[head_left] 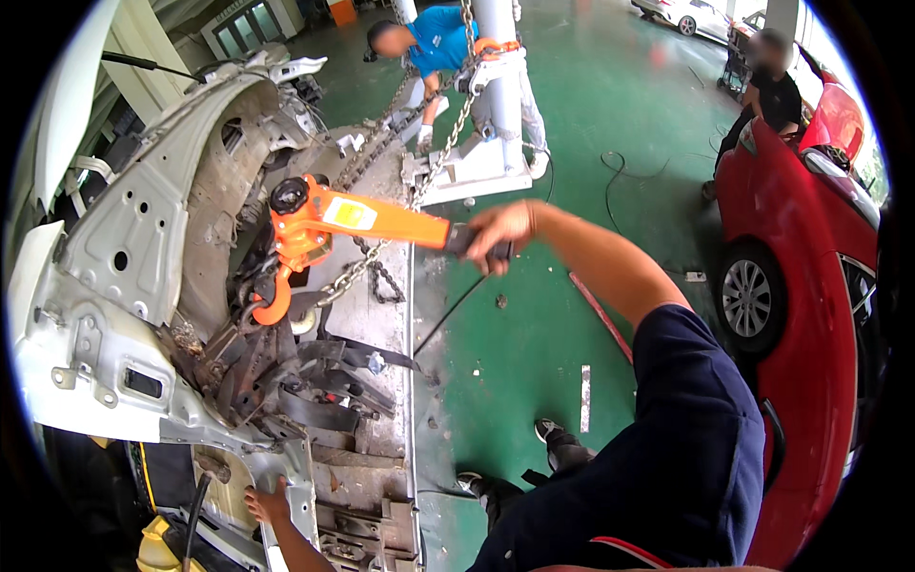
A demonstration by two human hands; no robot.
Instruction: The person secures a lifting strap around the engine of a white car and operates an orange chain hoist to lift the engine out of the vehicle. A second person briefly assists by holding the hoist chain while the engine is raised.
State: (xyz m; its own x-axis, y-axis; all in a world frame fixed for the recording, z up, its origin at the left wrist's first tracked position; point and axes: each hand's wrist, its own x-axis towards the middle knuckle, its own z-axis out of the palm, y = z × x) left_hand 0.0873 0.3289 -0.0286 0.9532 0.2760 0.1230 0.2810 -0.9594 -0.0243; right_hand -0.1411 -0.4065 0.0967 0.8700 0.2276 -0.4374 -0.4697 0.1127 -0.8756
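Note:
My right hand (503, 232) is wrapped round the black grip of an orange lever hoist (381, 214). From the hoist's body an orange hook (274, 303) hangs onto metal at the stripped car front. A steel chain (443, 153) stretches from the hoist toward a grey post. Low on the left, my left hand (272, 503) lies on the bare car body (300, 486) with its fingers apart. Beside it is a hammer (197, 505), its head near my fingers and its handle pointing down.
A person in a blue shirt (440, 36) bends by the grey post (496, 86). Another person in black (777, 95) is near a red car (810, 381) on the right. Cables (615, 181) and a red bar (600, 315) lie on the green floor. Dark straps (319, 410) cover the platform.

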